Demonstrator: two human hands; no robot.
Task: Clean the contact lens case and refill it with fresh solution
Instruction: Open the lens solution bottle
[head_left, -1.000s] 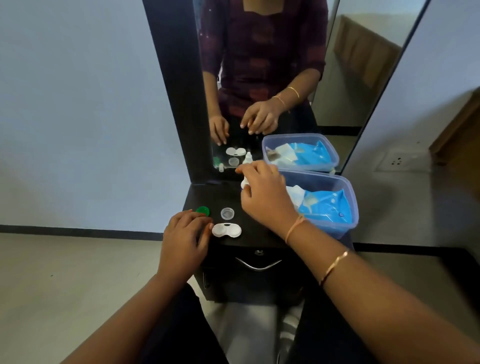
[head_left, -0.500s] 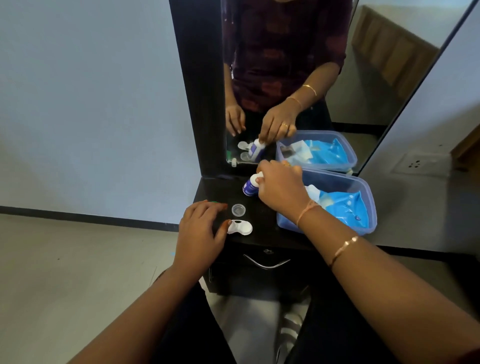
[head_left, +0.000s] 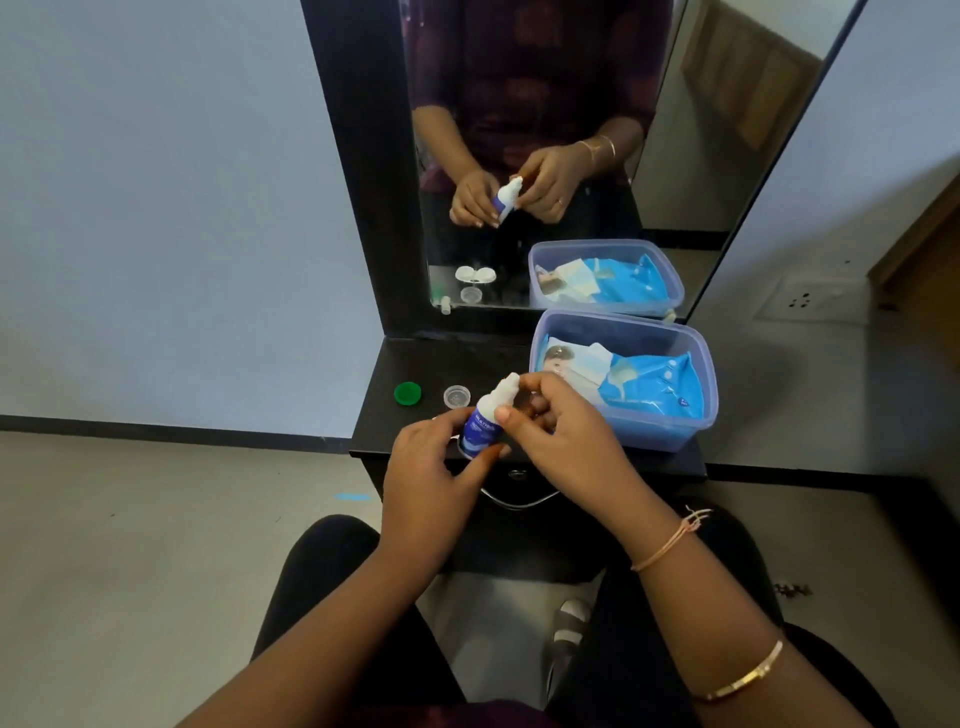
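Centre frame, above the front edge of a black dresser shelf (head_left: 384, 374): small white-and-blue plastic solution bottle (head_left: 482, 426), tilted, clamped low in the left hand (head_left: 431, 467). Right hand (head_left: 556, 431) pinched at the white cap (head_left: 506, 387), thumb on the bottle's shoulder. Likely step: twisting the cap off before refilling. Best done with a firm hold on the body but no squeeze, nozzle kept up until the cap is clear, nozzle tip kept off fingers.

Contact lens case itself hidden behind the hands in direct view; only its reflection, a pale twin-well case (head_left: 475, 274), visible in the tall black-framed mirror (head_left: 519, 78) at upper centre. Whether the wells are already clean, impossible to tell.

Left of the hands on the shelf: round green screw cap (head_left: 407, 393) and clear round cap (head_left: 457, 396), lying apart, both off the case. Right of centre: translucent blue-tinted plastic tub (head_left: 709, 400) holding blue wipe packets, just beside the right hand and crowding the pouring space. Little free shelf; caps near enough for a stray knock.
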